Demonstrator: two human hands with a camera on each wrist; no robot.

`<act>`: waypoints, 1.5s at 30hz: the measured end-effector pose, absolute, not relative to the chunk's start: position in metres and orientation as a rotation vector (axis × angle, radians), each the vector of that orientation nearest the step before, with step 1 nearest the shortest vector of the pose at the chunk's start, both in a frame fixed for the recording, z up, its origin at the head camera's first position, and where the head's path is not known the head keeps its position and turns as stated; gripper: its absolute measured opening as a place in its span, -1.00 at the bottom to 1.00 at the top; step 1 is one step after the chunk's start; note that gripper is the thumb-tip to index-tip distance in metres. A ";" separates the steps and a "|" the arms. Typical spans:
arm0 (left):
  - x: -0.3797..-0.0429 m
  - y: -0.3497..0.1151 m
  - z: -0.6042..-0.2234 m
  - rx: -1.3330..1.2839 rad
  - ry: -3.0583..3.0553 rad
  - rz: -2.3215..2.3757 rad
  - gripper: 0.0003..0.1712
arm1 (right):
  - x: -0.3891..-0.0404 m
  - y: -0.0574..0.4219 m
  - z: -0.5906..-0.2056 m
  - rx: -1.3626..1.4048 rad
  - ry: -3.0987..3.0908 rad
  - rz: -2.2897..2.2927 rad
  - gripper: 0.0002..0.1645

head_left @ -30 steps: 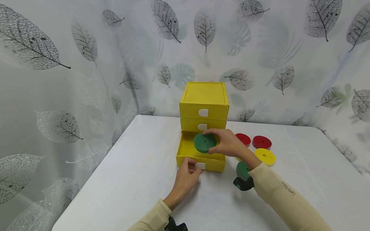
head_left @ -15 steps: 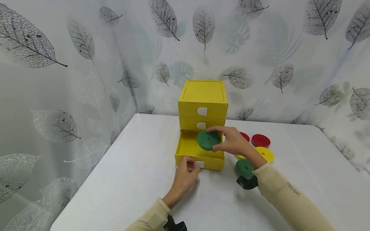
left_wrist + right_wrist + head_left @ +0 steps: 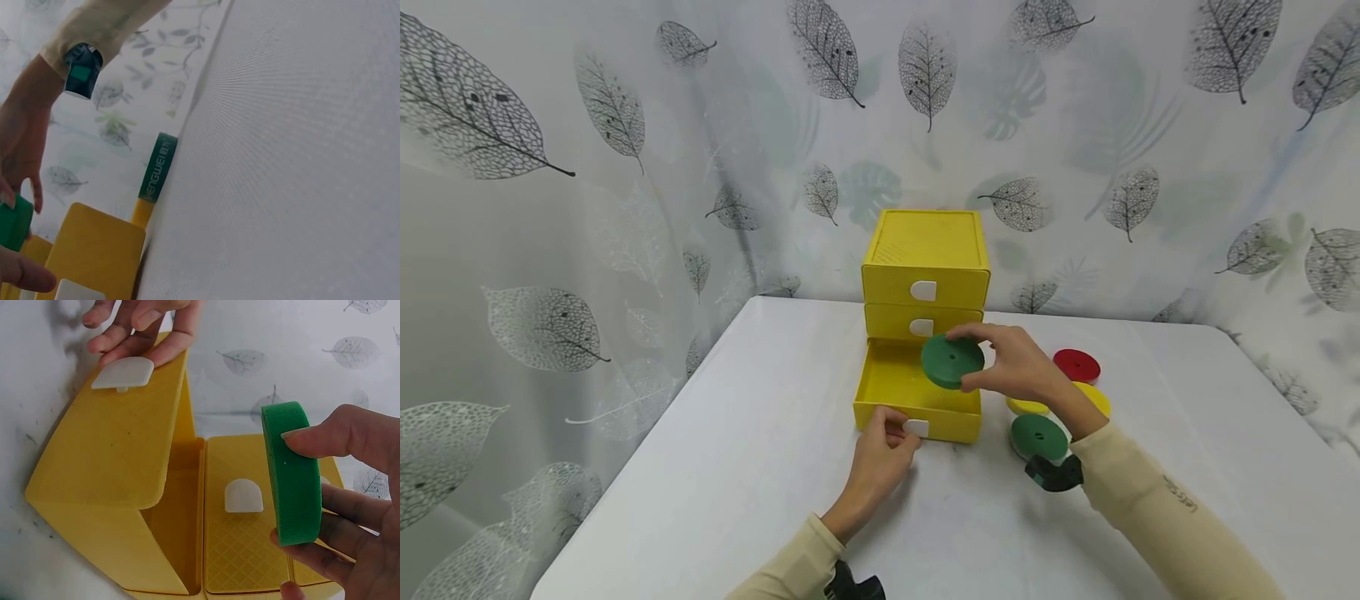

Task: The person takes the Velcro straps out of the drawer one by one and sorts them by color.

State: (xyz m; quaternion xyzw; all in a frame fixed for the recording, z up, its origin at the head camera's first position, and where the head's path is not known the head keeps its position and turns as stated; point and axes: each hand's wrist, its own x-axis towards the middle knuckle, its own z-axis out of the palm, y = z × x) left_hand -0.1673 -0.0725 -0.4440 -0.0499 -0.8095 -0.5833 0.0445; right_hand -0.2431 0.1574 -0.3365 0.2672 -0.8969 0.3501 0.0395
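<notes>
My right hand pinches a green roll of tape by its edge, thumb opposite the fingers. The roll, with a small centre hole, hangs tilted above the right side of the pulled-out bottom drawer. That drawer belongs to a yellow drawer cabinet. At the drawer's front, my left hand holds the top edge with curled fingers, beside the white pull tab. In the right wrist view the same roll is side-on, and the left fingers touch the drawer front near the tab.
Right of the cabinet lie a second green roll, yellow rolls and a red roll, partly hidden by the right arm. They rest on a white table. A leaf-patterned curtain closes off the back and left.
My right hand has moved to the right with the green roll, from over the middle of the drawer towards its right side. The left hand stays at the drawer front.
</notes>
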 end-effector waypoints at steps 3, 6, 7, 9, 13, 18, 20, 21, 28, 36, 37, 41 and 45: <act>-0.167 -0.072 -0.444 -0.162 -2.467 -1.785 -0.68 | -0.242 0.160 -0.335 0.800 -2.759 1.069 -0.26; -0.167 -0.072 -0.444 -0.169 -2.465 -1.783 -0.70 | -0.239 0.163 -0.334 0.777 -2.765 1.066 -0.27; -0.167 -0.072 -0.444 -0.168 -2.466 -1.781 -0.70 | -0.239 0.164 -0.333 0.771 -2.766 1.063 -0.27; -0.167 -0.072 -0.443 -0.166 -2.471 -1.777 -0.70 | -0.238 0.166 -0.332 0.774 -2.762 1.056 -0.27; -0.168 -0.072 -0.442 -0.152 -2.485 -1.770 -0.69 | -0.236 0.171 -0.330 0.787 -2.759 1.032 -0.25; -0.167 -0.072 -0.441 -0.137 -2.490 -1.761 -0.69 | -0.233 0.177 -0.329 0.772 -2.770 1.026 -0.24; -0.167 -0.073 -0.441 -0.135 -2.487 -1.760 -0.69 | -0.232 0.178 -0.328 0.766 -2.773 1.031 -0.24; -0.167 -0.073 -0.441 -0.139 -2.484 -1.758 -0.68 | -0.232 0.179 -0.328 0.766 -2.773 1.031 -0.24; -0.168 -0.072 -0.442 -0.131 -2.477 -1.757 -0.69 | -0.228 0.185 -0.326 0.770 -2.781 1.003 -0.23; -0.169 -0.072 -0.441 -0.133 -2.478 -1.760 -0.68 | -0.223 0.196 -0.326 0.737 -2.796 0.968 -0.22; -0.169 -0.072 -0.441 -0.135 -2.477 -1.762 -0.68 | -0.222 0.198 -0.327 0.730 -2.796 0.968 -0.23; -0.168 -0.073 -0.440 -0.138 -2.478 -1.766 -0.69 | -0.220 0.206 -0.330 0.705 -2.791 0.957 -0.26; -0.168 -0.073 -0.440 -0.133 -2.478 -1.766 -0.68 | -0.218 0.210 -0.332 0.687 -2.795 0.931 -0.25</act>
